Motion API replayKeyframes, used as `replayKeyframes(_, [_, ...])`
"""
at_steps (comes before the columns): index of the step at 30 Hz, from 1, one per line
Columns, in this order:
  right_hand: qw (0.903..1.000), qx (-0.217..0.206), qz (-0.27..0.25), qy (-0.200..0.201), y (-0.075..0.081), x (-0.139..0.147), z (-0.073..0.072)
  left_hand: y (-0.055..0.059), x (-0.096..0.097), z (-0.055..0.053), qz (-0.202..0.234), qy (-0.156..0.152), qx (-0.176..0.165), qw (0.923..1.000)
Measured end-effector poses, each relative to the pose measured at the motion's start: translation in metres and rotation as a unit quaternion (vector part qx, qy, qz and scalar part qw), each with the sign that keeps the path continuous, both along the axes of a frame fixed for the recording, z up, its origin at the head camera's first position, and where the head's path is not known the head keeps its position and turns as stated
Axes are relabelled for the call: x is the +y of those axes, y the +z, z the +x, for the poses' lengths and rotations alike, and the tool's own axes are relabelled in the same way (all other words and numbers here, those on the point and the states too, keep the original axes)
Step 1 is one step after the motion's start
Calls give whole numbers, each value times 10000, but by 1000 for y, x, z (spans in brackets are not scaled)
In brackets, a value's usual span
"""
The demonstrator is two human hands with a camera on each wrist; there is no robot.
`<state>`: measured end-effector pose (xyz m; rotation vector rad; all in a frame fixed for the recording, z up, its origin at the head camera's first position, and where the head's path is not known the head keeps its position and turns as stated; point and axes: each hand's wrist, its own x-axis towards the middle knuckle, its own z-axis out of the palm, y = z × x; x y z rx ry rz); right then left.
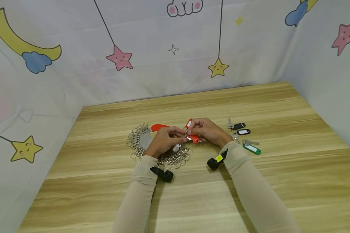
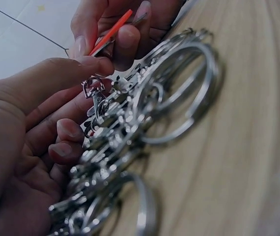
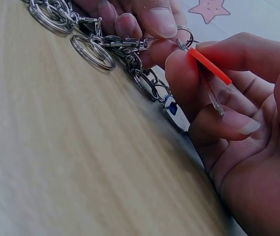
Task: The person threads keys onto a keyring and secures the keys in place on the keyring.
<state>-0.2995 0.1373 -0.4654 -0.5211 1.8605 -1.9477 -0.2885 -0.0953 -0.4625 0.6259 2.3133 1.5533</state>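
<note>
My left hand (image 1: pixel 164 139) pinches a split ring (image 3: pixel 189 35) between thumb and fingers, over a bunch of metal swivel clasps (image 2: pixel 113 115). Close against it, my right hand (image 1: pixel 209 131) holds a red key tag (image 3: pixel 210 65) together with a silver key (image 3: pixel 212 98). In the right wrist view, the tag and key meet the ring at the left fingertips. Beneath the hands, many clasps with split rings (image 1: pixel 137 136) fan out around a grey plate (image 1: pixel 145 140), partly hidden by the left hand. A second red tag (image 1: pixel 189 123) shows just behind the right fingers.
Right of the hands lie keys with two black tags (image 1: pixel 239 126) and a green tag (image 1: pixel 252 149). A red curved piece (image 1: pixel 158 127) sits behind the left hand. The wooden table (image 1: pixel 105 194) meets a printed cloth wall (image 1: pixel 151 74) at its back.
</note>
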Motion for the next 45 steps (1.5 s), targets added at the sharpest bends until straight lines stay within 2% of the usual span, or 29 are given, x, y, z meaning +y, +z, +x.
replayKeyframes(6, [10000, -21, -56, 21, 1, 0, 1, 0, 0, 0, 25, 29, -76, 10000])
replayKeyframes(17, [9999, 43, -26, 102, 3, 1, 1, -1, -1, 0, -63, -1, 127, 9999])
replayKeyframes(26, [9999, 99, 0, 109, 1, 0, 1, 0, 0, 0, 88, -60, 1, 9999])
replayKeyframes(38, [9999, 104, 99, 45, 2, 1, 0, 0, 0, -2, 1, -78, -125, 9999])
replayKeyframes(45, [9998, 128, 129, 89, 1, 1, 0, 0, 1, -1, -34, 24, 17, 10000])
